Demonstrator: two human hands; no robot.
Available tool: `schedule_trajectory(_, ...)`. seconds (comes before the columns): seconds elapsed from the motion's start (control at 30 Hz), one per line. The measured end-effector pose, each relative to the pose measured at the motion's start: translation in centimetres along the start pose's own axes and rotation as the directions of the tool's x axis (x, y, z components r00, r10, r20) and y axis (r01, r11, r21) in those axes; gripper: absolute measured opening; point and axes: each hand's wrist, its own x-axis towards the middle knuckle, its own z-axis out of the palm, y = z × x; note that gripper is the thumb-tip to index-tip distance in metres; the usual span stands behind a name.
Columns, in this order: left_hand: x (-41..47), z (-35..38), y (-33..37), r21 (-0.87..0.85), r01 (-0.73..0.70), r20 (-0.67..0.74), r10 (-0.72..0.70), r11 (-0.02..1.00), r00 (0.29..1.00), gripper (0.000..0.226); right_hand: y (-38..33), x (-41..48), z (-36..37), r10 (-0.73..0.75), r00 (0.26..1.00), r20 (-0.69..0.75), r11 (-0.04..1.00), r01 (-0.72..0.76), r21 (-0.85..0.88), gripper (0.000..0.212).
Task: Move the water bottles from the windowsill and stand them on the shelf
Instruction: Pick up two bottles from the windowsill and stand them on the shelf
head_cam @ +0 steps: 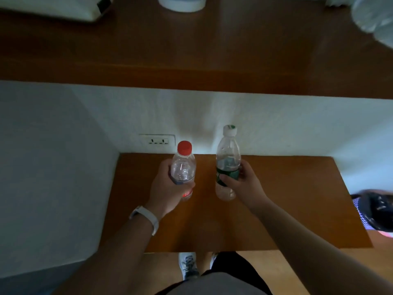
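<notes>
Left hand (168,184) grips the red-capped bottle (183,169), right hand (242,182) the green-labelled bottle (227,165); both bottles upright, caps tilted far.

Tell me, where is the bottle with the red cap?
In the head view, the red-capped bottle is left of centre, gripped by the left hand over the shelf, beside the green-label bottle and near the wall socket.

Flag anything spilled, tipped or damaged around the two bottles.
Nothing stands out. The red-capped bottle in the left hand and the green-labelled bottle in the right hand are both upright and capped, and no spill shows on the wooden shelf beneath.
</notes>
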Motion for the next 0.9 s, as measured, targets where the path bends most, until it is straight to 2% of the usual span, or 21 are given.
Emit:
schedule_trajectory(0.2,1.9,0.2,-1.3,0.017,-0.005,-0.005,0.005,1.0,1.0,0.077,1.1,3.6,1.4,-0.007,1.0,-0.003,0.994,0.007,-0.113,0.067)
schedule_trajectory(0.57,2.3,1.0,-4.7,0.069,0.078,-0.044,-0.075,0.995,0.996,0.079,3.4,6.7,3.3,-0.027,0.999,-0.025,0.983,0.022,-0.182,0.069)
schedule_trajectory(0.9,1.3,0.5,-5.9,0.184,0.071,0.05,-0.082,0.98,0.995,0.073,4.6,6.9,3.0,-0.047,0.999,0.028,0.966,0.052,-0.253,0.079)
